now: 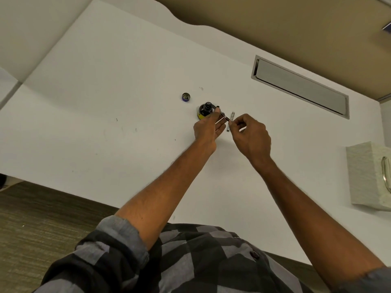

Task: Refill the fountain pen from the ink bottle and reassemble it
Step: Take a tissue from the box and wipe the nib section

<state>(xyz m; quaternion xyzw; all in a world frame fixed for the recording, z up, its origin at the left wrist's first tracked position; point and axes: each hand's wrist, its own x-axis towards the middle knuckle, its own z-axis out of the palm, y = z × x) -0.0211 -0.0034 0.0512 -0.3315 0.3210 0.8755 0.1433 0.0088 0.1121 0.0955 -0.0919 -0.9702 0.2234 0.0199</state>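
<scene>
Your left hand (208, 126) pinches the pen (222, 115) beside the open bottle (205, 111); your right hand (251, 134) pinches its rear end, likely working the filler.

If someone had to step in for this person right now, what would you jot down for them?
Left hand: holds the pen section beside the open ink bottle.
Right hand: fingertips pinch the section's near end; whether it is twisting the filler is too small to tell.
On the desk: the bottle cap lies left of and beyond the bottle; a silver pen part lies just right of the hands.
Done: bottle opened, pen taken apart.
Left: finish filling if needed, reassemble the pen, cap the bottle.
</scene>
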